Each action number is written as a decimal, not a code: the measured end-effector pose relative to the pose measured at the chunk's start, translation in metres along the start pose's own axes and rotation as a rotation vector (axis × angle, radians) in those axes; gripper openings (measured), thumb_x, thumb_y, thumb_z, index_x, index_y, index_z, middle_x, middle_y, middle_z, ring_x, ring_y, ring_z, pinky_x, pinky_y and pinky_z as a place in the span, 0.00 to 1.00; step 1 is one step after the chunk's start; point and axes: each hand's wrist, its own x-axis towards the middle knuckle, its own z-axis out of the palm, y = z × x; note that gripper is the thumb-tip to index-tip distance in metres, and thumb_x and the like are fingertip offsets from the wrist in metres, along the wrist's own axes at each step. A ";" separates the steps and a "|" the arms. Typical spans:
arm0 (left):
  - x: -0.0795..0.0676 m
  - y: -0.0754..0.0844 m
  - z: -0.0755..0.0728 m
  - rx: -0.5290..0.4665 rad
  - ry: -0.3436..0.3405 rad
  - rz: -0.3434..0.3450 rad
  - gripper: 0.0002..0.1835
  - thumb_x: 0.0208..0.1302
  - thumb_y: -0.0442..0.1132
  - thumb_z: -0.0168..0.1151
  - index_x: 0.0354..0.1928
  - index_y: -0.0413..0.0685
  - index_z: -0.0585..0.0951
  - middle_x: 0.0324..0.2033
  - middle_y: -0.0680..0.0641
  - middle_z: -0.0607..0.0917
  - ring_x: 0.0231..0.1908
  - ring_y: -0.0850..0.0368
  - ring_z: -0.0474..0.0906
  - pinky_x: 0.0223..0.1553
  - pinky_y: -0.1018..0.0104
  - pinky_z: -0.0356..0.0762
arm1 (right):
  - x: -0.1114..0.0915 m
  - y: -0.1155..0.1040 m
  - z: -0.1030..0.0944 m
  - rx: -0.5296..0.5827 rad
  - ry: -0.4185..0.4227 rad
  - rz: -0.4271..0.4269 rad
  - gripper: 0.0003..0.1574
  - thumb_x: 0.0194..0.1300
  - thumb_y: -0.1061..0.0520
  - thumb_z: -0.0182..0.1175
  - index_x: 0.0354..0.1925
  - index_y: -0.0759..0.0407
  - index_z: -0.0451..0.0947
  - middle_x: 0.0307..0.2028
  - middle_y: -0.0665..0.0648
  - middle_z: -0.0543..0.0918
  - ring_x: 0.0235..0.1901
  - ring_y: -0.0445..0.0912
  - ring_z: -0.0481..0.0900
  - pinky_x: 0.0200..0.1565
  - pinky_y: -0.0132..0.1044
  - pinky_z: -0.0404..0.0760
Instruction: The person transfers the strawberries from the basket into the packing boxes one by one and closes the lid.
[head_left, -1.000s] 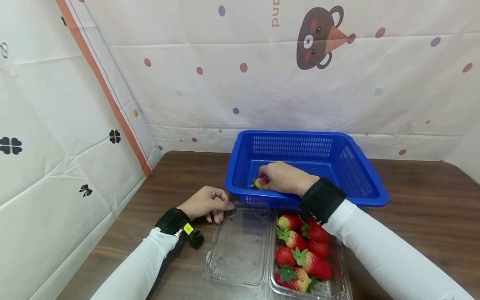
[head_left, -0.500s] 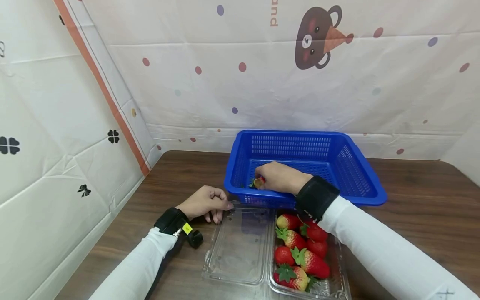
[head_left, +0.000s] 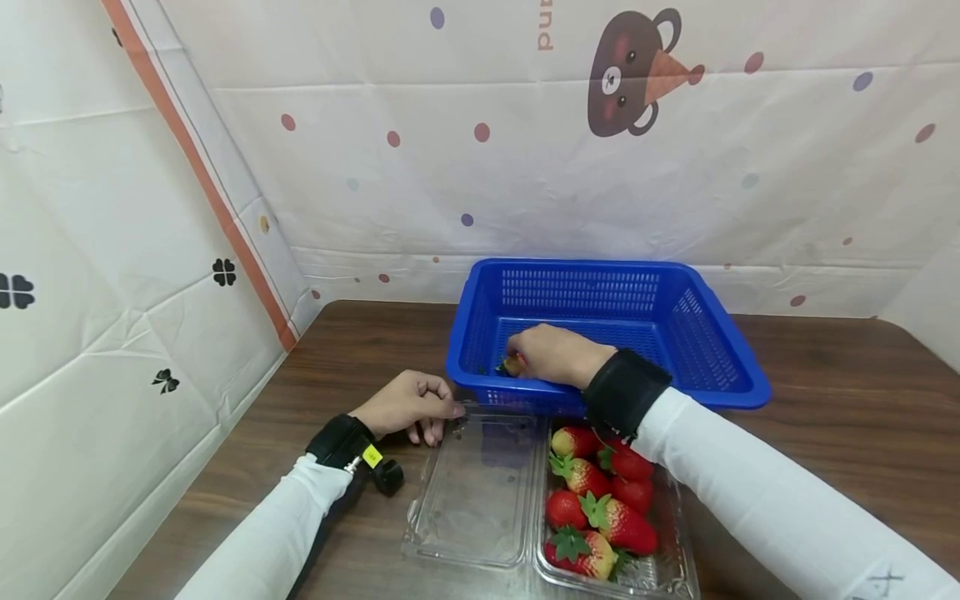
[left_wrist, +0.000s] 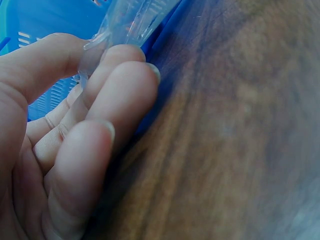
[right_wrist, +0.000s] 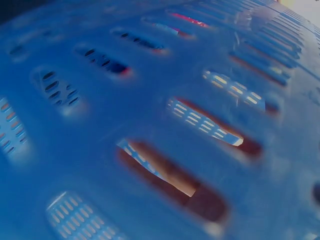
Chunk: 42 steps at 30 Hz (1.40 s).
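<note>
In the head view my left hand point(head_left: 411, 406) pinches the far left corner of a clear plastic lid point(head_left: 476, 500). The left wrist view shows the lid's edge point(left_wrist: 130, 25) between thumb and fingers. My right hand point(head_left: 558, 354) is down inside the blue basket point(head_left: 750, 392), near its front left corner. It grips a strawberry point(head_left: 513, 365), mostly covered by the fingers, with green leaves poking out. The lid is joined to a clear box point(head_left: 686, 575) in which several red strawberries point(head_left: 626, 527) lie. The right wrist view is filled by the basket's slotted wall point(right_wrist: 150, 90).
The basket stands behind the clear box on a brown wooden table point(head_left: 847, 400). A patterned cloth point(head_left: 360, 183) hangs behind the table and along its left side. My right forearm passes over the box's far right corner.
My right hand has shifted slightly left within the basket, and its fingers now cover more of the strawberry. The left hand keeps its hold on the lid corner.
</note>
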 end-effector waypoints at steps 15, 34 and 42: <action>-0.001 0.000 0.000 -0.003 -0.007 0.002 0.18 0.59 0.52 0.68 0.33 0.43 0.80 0.16 0.44 0.83 0.15 0.54 0.78 0.12 0.71 0.75 | -0.001 -0.003 0.000 0.022 -0.044 0.072 0.07 0.66 0.58 0.59 0.42 0.56 0.79 0.31 0.52 0.80 0.29 0.43 0.76 0.40 0.39 0.83; -0.001 0.001 0.000 0.000 0.000 -0.003 0.17 0.58 0.52 0.68 0.33 0.44 0.80 0.17 0.45 0.83 0.16 0.53 0.79 0.13 0.71 0.75 | 0.000 -0.003 0.000 0.026 -0.098 0.111 0.07 0.70 0.57 0.56 0.41 0.57 0.80 0.33 0.53 0.81 0.28 0.43 0.75 0.35 0.37 0.79; 0.000 0.000 0.000 0.001 0.008 -0.003 0.17 0.58 0.52 0.68 0.32 0.44 0.80 0.16 0.45 0.83 0.15 0.54 0.78 0.12 0.71 0.75 | 0.001 -0.003 0.000 -0.006 -0.094 0.097 0.10 0.68 0.55 0.59 0.44 0.58 0.81 0.37 0.54 0.83 0.31 0.43 0.76 0.41 0.41 0.82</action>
